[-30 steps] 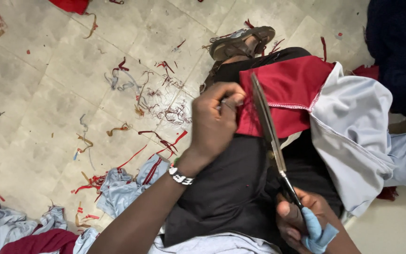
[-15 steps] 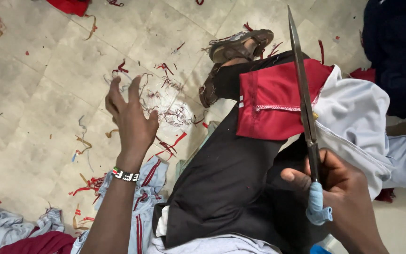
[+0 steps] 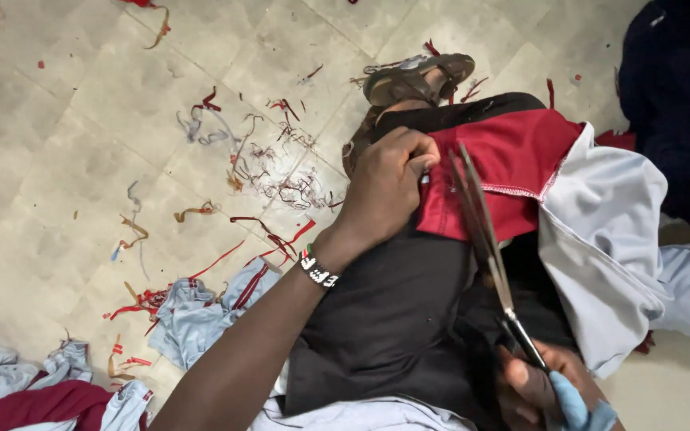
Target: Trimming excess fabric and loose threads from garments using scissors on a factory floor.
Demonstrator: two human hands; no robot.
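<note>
Right hand (image 3: pixel 549 387): nearest the camera, at the lower edge, fingers clenched through the blue-wrapped handle of the scissors (image 3: pixel 493 259).
Scissors: long blades slightly parted, running up from the hand and lying over the red cloth's lower left part.
Lap: dark trousers (image 3: pixel 393 319) carry the work; no table is in view.
Left hand (image 3: pixel 385 187): beaded wristband (image 3: pixel 319 267) on the wrist, fingers closed on the left edge of the red cloth (image 3: pixel 521 164), pinching it just beside the blade tips.
Red cloth: draped over the knee, joined on its right to a pale grey-blue cloth (image 3: pixel 608 247) that hangs off the leg.
Foot: a brown sandal (image 3: pixel 417 76) beyond the knee, on the tiled floor (image 3: pixel 81 175).
Floor scraps: red and pale threads and strips (image 3: pixel 265 183) scattered across the tiles; crumpled pale blue offcuts (image 3: pixel 193 319) lie near the left forearm.
Risk, fingers: the pinching fingers sit very close to the blades; a careless closing could nick them.
Risk, leg: the blades lie flat on cloth over the thigh, so a deep bite could catch the trousers.
Risk, cut: slack cloth could bunch and send the cut crooked.
</note>
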